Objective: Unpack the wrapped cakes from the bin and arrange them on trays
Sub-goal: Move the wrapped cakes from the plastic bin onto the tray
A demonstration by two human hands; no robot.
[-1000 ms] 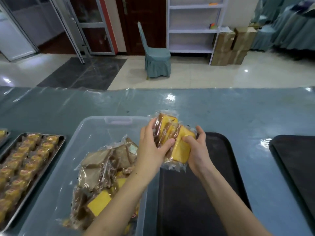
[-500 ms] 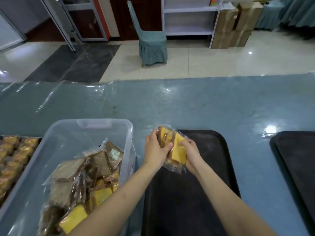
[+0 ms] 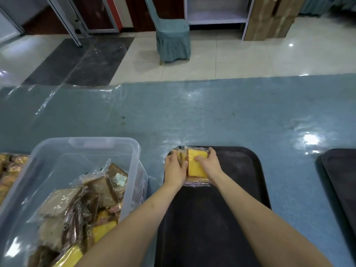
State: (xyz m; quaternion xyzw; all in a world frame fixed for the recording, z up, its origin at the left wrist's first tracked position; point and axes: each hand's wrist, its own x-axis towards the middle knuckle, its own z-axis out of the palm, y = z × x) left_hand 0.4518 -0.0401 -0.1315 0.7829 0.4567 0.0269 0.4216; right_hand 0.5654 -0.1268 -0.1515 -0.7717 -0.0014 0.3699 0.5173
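Both hands rest on a bundle of wrapped cakes (image 3: 196, 166) at the far left corner of a dark tray (image 3: 231, 189). The left hand (image 3: 174, 169) lies over the bundle's left side with its fingers spread flat on the wrapping, and the right hand (image 3: 209, 162) covers the right side, fingers bent over the far edge and thumb on the yellow top. The bundle appears to lie on the tray, though the hands hide most of its edges.

To the left, just beside the tray, stands a clear plastic bin (image 3: 133, 170) with more wrapped cakes (image 3: 82, 205) piled in its near half, some brown, some yellow. A metal tray of small golden pastries (image 3: 9, 170) shows at the far left, and a second dark tray (image 3: 341, 180) lies at the right. All stand on a table under a shiny blue cover (image 3: 192, 116). Beyond it a chair in a teal cover (image 3: 172, 37) stands on the tiled floor.
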